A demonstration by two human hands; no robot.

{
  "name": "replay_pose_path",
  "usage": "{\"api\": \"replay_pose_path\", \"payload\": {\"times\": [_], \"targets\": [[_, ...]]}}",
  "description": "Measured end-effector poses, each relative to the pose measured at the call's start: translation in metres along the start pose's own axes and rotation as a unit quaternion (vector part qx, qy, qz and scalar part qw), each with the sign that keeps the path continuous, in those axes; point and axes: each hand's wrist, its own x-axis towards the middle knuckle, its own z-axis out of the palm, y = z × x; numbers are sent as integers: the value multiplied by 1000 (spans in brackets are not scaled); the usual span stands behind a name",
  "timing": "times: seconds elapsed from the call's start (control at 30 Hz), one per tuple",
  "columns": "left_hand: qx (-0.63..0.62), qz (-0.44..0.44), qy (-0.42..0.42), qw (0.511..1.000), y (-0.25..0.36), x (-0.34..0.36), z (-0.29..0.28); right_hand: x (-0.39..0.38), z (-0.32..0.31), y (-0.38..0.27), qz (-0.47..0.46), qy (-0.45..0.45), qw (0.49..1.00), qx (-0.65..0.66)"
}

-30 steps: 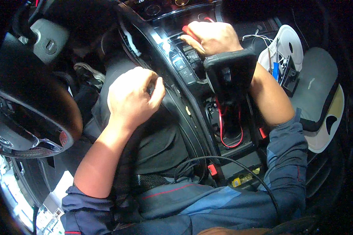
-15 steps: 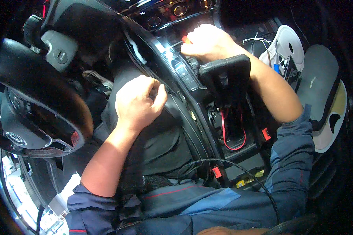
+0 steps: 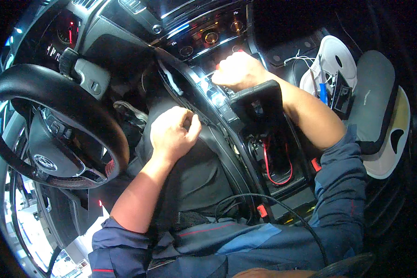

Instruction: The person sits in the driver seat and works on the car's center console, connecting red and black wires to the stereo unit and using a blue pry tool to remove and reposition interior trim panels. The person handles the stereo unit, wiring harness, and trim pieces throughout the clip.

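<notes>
My right hand (image 3: pixel 242 70) is closed at the front of the centre console (image 3: pixel 227 109), below the climate knobs. A bit of red, perhaps a handle, shows at its edge; the rest of that thing is hidden in the fist. Just behind the wrist a black padded lid (image 3: pixel 259 104) stands raised above the console. My left hand (image 3: pixel 175 133) rests over my left-of-console knee with its fingers curled in and the thumb close to them. What it holds, if anything, I cannot make out.
At the left is the steering wheel (image 3: pixel 111 120). A red wire (image 3: pixel 267 162) loops in the opened console. To the right lie a white panel (image 3: pixel 331 48), a blue-handled tool (image 3: pixel 323 94) and a grey case (image 3: pixel 373 102). A black cable (image 3: pixel 282 200) crosses my lap.
My view has tilted up, so more of the dashboard and steering wheel shows. My right hand stays by the console front, with less red visible at it. The left hand keeps its curled shape.
</notes>
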Motion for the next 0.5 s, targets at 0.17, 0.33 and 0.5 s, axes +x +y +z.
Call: {"api": "replay_pose_path", "payload": {"times": [0.17, 0.33, 0.5], "targets": [[-1, -17, -17, 1000, 1, 2, -1, -2, -8, -2, -41, -36, 998, -34], [-19, -53, -30, 998, 6, 2, -3, -7, 7, -1, 71, 80, 986, 124], [-31, 10, -37, 999, 17, 0, 4, -3, 30, -5, 174, 88, 921, 337]]}}
